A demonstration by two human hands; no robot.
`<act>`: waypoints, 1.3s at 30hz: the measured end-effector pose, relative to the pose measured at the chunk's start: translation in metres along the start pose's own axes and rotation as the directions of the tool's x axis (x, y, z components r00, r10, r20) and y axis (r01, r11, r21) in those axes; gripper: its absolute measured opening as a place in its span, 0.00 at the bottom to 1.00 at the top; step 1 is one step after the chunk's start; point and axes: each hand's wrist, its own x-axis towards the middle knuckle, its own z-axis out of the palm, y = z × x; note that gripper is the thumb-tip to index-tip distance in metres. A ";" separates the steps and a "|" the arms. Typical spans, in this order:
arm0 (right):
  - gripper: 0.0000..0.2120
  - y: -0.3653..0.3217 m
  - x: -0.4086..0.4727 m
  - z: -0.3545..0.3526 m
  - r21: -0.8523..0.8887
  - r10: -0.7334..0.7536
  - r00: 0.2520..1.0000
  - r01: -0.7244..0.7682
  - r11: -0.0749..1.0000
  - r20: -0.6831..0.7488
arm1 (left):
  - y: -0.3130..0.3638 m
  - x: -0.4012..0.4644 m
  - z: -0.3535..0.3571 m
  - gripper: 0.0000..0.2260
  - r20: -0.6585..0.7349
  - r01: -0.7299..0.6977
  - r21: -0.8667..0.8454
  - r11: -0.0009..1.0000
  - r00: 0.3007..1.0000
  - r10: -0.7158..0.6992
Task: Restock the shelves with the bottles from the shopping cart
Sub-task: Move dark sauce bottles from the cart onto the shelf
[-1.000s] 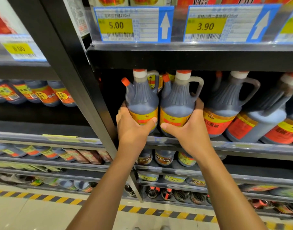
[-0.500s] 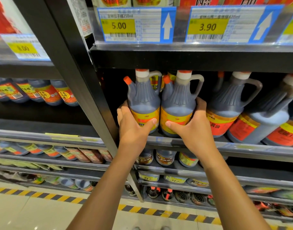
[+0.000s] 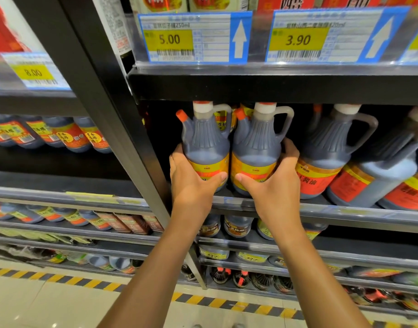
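Dark bottles (image 3: pixel 206 147) with yellow-red labels, orange spout caps; floor tape (image 3: pixel 227 301) striped yellow-black, probably.

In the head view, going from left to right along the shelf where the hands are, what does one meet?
Black upright post → left hand → left jug → right jug → right hand → red-label jug → tilted jug.

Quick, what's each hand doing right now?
Left hand: grips the left bottle.
Right hand: grips the right bottle.
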 end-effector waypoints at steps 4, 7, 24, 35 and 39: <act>0.48 -0.002 0.003 0.000 -0.043 0.020 1.000 -0.020 0.999 0.002 | 0.000 -0.004 -0.003 0.36 0.023 -0.027 0.012 1.000 0.999 0.027; 0.48 -0.003 0.006 -0.002 -0.096 0.015 1.000 -0.013 0.995 0.018 | 0.001 -0.006 -0.005 0.31 0.047 -0.045 0.002 0.999 0.998 0.044; 0.40 0.010 -0.041 -0.015 -0.242 -0.024 0.990 0.058 0.969 0.142 | -0.011 -0.065 -0.013 0.44 0.208 -0.216 0.195 0.957 0.962 0.175; 0.31 0.009 -0.060 -0.013 -0.723 -0.031 0.950 0.258 0.641 0.311 | -0.018 -0.071 -0.022 0.34 0.378 -0.354 0.598 0.719 0.916 0.136; 0.28 0.006 -0.059 -0.017 -0.725 -0.006 0.949 0.244 0.644 0.314 | -0.013 -0.070 -0.023 0.30 0.386 -0.357 0.601 0.715 0.913 0.131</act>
